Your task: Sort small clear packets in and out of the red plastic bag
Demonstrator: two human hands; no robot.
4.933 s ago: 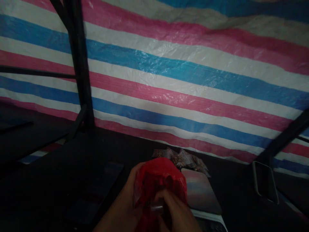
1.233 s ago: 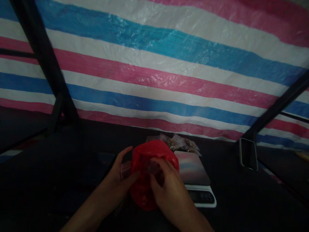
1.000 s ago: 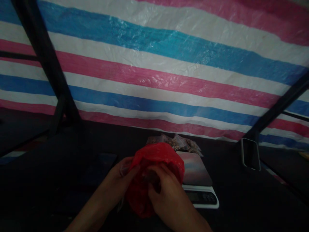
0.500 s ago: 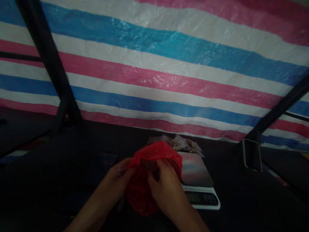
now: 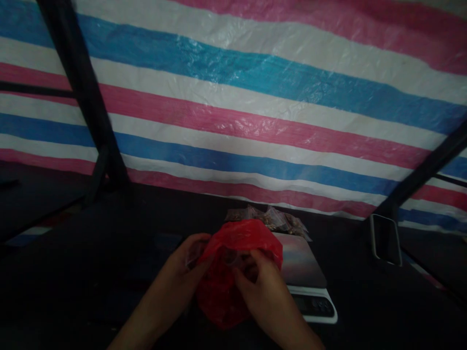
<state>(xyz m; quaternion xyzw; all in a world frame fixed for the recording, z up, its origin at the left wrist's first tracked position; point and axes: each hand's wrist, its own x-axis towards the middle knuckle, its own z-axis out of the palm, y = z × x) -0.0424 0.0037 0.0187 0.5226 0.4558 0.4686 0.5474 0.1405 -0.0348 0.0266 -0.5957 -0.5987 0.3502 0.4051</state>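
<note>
Shifted slightly lower, both hands, left (image 5: pixel 184 265) and right (image 5: pixel 260 287), pinch the red bag (image 5: pixel 233 272) beside the scale (image 5: pixel 310 291), best opened gently.

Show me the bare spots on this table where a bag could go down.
Bare dark tabletop lies left of the left hand, and between the scale and the phone. It is crowded at the centre: both hands on the red bag, small packets behind.

Both hands, left (image 5: pixel 189 265) and right (image 5: pixel 260 291), grip a red bag (image 5: pixel 237 262) over a dark surface (image 5: pixel 109 272); a scale (image 5: pixel 308 282) sits just behind, a striped tarp (image 5: pixel 255 97) beyond.
</note>
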